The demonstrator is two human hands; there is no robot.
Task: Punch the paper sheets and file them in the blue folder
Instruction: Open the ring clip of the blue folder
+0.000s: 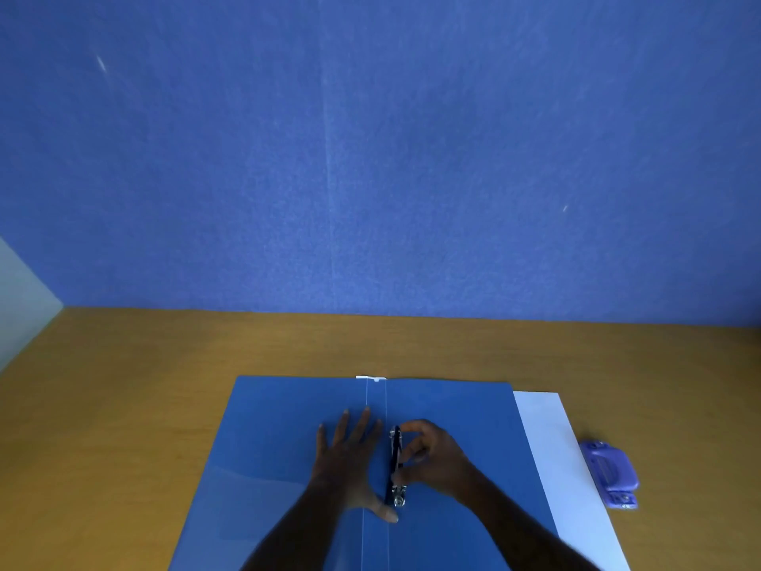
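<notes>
Two bare forearms enter from the bottom edge, over an open blue plastic folder (pixel 288 467) lying flat on the orange-brown wooden desk (pixel 123 405). No writing, brand or label can be read on anything in view.

Left hand (pixel 350 467): palm down, fingers spread, pressed flat on the folder's left leaf just left of the spine creases; thumb tip reaches across to the foot of the clip. It grips nothing.

Right hand (pixel 432 459): fingers curled in a narrow pinch on the dark lever clip with silver metal base (pixel 396 467), which runs along the spine on the right leaf. Fingertips at the upper end of the bar, thumb lower down. Bar looks raised a little off the folder; how far, cannot tell.

White paper sheets (pixel 556 467): lying on the desk to the right, left edge tucked under the folder's right leaf, not in the clip. Whether holes are punched, cannot tell.

Lilac plastic hole punch (pixel 611 473): on the desk just beside the paper's right edge.

A small white tab (pixel 372 378) shows past the folder's far edge at the spine.

Beyond: blue fabric-textured partition wall (pixel 370 158) along the desk's back; pale panel (pixel 20 298) at far left.
</notes>
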